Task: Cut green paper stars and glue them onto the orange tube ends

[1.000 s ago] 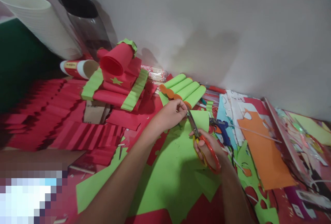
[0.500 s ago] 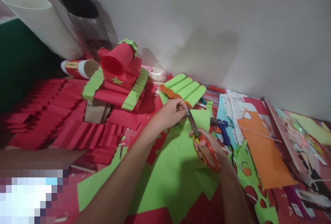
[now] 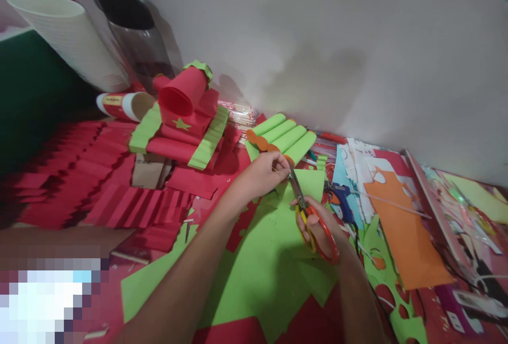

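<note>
My right hand [image 3: 317,222] holds a pair of scissors [image 3: 299,196], its fingers through the red and yellow handles. The blades point up and away to the left. At their tips my left hand [image 3: 270,172] is closed in a pinch; what it grips is too small and too hidden to name. Both hands are over a large green paper sheet [image 3: 246,275]. Just beyond my left hand lies a row of green paper rolls [image 3: 283,135] with orange round ends. To the left stands a red paper tank model [image 3: 186,121] with green strips and a star.
Folded red paper strips [image 3: 67,174] cover the left side. Behind them stand a stack of white cups [image 3: 59,37] and a dark-lidded bottle [image 3: 135,26] by the wall. On the right lie a blue glue gun [image 3: 343,201], an orange sheet [image 3: 400,227] and cut green scraps [image 3: 379,254].
The view has shifted slightly. Both hands and the scissors stay nearly in place, with the blade tips still at my left fingers.
</note>
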`<state>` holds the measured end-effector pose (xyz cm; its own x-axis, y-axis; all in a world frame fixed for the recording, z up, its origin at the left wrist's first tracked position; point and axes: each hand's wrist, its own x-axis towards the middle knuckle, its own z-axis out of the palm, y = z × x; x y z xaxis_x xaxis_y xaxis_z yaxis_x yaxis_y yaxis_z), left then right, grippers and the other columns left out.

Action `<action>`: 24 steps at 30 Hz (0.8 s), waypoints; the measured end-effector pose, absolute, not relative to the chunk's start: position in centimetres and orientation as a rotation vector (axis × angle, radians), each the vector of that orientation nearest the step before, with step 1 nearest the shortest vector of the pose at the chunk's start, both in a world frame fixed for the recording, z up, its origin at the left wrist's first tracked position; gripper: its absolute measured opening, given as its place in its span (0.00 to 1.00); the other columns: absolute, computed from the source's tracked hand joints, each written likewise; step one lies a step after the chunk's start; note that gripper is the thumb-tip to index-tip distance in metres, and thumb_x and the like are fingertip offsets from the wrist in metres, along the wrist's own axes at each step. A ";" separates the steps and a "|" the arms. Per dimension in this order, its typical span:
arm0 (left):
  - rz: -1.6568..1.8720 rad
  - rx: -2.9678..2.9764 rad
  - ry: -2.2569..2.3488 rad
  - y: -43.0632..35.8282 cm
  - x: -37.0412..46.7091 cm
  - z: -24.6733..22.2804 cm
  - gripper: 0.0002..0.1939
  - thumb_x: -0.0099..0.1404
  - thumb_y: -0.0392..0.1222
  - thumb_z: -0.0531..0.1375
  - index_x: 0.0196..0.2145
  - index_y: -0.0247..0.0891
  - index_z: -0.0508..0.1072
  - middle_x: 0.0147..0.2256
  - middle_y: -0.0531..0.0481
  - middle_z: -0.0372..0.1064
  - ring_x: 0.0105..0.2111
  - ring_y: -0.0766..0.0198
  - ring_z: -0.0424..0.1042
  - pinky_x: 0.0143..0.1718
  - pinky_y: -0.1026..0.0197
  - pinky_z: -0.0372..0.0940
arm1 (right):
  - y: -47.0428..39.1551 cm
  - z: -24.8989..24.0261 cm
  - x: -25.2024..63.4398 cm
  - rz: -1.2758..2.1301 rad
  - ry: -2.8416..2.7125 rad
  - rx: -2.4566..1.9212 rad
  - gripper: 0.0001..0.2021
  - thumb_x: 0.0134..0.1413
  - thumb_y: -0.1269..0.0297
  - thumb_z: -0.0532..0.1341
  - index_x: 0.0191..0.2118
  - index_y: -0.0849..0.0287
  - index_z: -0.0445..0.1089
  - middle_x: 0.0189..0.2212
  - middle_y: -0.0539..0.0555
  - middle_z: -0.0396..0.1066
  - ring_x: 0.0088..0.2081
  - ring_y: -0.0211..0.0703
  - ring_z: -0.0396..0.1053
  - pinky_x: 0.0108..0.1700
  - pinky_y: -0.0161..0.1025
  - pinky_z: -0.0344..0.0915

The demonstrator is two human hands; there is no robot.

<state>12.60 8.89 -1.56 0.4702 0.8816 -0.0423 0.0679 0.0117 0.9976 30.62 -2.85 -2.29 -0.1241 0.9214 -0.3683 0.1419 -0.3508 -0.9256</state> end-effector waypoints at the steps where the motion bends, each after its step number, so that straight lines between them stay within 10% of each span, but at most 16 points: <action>1: 0.793 1.427 0.897 8.9 12.6 -1.6 0.01 0.60 0.35 0.60 0.32 0.35 0.69 0.27 0.54 0.66 0.26 0.69 0.64 0.27 0.66 0.58 | -2.9 -2.3 30.6 1.530 -1.221 -1.501 0.35 0.47 0.33 0.62 0.50 0.57 0.63 0.19 0.42 0.58 0.15 0.31 0.53 0.16 0.29 0.53; 24: 0.810 1.277 0.830 8.6 12.3 -0.6 0.04 0.62 0.33 0.61 0.34 0.34 0.68 0.28 0.54 0.68 0.29 0.68 0.71 0.30 0.66 0.62 | -2.7 -3.0 30.6 1.452 -1.279 -1.419 0.39 0.45 0.29 0.61 0.52 0.57 0.65 0.20 0.44 0.61 0.16 0.32 0.56 0.16 0.30 0.54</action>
<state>12.34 8.57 -0.59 0.4788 0.8747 -0.0748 -0.0530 0.1138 0.9921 30.61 -2.73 -3.04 -0.1294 0.9564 -0.2618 0.1385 -0.2440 -0.9598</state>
